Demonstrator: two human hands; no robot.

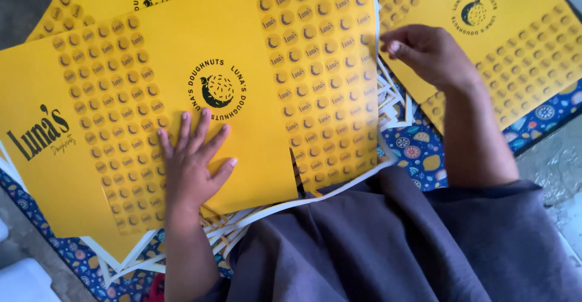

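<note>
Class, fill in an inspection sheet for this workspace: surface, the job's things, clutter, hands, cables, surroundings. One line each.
Surface: blue patterned mat on a grey floor, mostly covered.
Job's things: top yellow printed cardboard sheet lying flat on a fanned stack of sheets with white edges showing; second yellow stack to the right.
Clutter: white sheet edges sticking out unevenly between the two stacks.
Hands: left hand pressed flat, fingers spread, on the top sheet; right hand at the top sheet's right edge, fingers curled; whether it pinches the edge cannot be told.
Cables: nothing seen.
Surroundings: person's dark grey clothing in the foreground; white object at bottom left.
</note>
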